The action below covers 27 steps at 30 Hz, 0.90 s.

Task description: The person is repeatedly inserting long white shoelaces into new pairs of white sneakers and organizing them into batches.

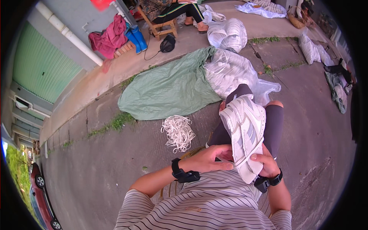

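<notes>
A white sneaker [245,130] with grey stripes rests over my lap, toe pointing away from me. My right hand [266,163] grips its heel end from the right side. My left hand [211,157] pinches the shoe's left edge near the opening, fingers closed on it. Both wrists wear black bands. A loose heap of white shoelaces [178,132] lies on the concrete to the left of my knee.
A green tarp [168,88] and clear plastic bags of white goods [230,71] lie ahead. A seated person [172,11] on a wooden stool is at the top, with blue boots [137,38] and pink cloth [109,38] nearby. More white bags [312,50] sit at right.
</notes>
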Motion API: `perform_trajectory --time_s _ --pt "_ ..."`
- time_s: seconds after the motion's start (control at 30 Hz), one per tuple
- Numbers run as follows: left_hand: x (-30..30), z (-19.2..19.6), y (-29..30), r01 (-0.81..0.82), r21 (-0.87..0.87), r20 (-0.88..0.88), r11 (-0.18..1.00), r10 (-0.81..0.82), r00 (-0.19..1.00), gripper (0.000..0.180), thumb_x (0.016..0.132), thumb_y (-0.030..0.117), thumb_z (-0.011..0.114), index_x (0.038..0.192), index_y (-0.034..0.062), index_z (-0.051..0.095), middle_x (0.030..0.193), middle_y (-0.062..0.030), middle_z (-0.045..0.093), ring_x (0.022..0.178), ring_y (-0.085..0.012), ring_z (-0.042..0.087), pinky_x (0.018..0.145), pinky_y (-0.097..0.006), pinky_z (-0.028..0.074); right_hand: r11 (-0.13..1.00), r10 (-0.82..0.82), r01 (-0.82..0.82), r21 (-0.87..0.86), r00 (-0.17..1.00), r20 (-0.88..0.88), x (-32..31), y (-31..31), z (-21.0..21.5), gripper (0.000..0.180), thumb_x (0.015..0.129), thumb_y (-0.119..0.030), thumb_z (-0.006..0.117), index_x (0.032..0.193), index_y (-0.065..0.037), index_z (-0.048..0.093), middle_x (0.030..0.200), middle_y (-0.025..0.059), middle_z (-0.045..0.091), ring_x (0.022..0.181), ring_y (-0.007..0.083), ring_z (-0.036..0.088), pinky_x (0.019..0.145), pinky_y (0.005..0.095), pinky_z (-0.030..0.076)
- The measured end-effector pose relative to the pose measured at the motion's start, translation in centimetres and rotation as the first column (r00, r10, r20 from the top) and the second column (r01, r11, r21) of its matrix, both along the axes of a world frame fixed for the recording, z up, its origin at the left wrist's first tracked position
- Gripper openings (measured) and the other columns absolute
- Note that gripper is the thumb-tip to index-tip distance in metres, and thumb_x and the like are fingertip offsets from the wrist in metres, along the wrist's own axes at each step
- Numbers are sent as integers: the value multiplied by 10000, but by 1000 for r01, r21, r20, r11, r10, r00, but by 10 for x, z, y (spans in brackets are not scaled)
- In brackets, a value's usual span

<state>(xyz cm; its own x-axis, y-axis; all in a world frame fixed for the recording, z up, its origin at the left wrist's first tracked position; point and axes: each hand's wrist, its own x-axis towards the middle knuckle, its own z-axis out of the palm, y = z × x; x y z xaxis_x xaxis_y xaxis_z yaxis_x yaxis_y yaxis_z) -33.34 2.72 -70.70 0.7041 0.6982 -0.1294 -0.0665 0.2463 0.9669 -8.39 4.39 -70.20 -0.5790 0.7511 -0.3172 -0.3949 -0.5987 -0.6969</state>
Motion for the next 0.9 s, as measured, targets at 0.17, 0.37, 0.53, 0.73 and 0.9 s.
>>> perform_trajectory --time_s 0.17,0.37,0.53,0.73,0.9 --pt "-37 -8 -25 -65 271 -121 960 101 988 325 864 159 724 1144 18 641 1109 -85 614 1031 -184 607 933 -322 468 996 -68 63 67 995 69 -21 -16 -7 793 768 -81 680 1453 7 291 1329 174 535 1190 289 572 1018 410 468" --pt "-58 -23 -38 -435 523 -1 732 512 859 339 761 -44 630 1088 39 668 1109 -98 608 903 -187 614 758 -310 501 986 -70 41 161 982 176 -55 -21 -8 842 746 -113 693 1464 16 273 1355 172 506 1226 288 533 1056 403 418" --pt "-94 -43 -46 -335 279 -206 900 397 895 373 841 -6 623 1210 51 634 922 -60 669 663 -97 570 639 -261 478 987 -110 85 138 977 182 -66 -17 -14 863 742 -75 688 1478 11 247 1374 167 489 1239 283 522 1063 398 405" --pt "-150 -79 -54 -542 197 -202 817 575 793 315 891 -54 538 1179 21 641 934 -9 660 775 -45 570 705 -203 468 938 -270 207 279 940 210 -70 -10 -12 783 774 -247 678 1415 21 315 1208 248 573 1070 389 624 895 451 532" --pt "-187 -95 -64 -664 211 -293 717 695 656 308 889 -63 510 1154 5 650 836 12 617 712 -50 554 640 -206 460 936 -202 148 320 969 144 -67 -1 6 759 821 -291 665 1420 24 321 1284 259 537 1106 387 614 778 431 592"
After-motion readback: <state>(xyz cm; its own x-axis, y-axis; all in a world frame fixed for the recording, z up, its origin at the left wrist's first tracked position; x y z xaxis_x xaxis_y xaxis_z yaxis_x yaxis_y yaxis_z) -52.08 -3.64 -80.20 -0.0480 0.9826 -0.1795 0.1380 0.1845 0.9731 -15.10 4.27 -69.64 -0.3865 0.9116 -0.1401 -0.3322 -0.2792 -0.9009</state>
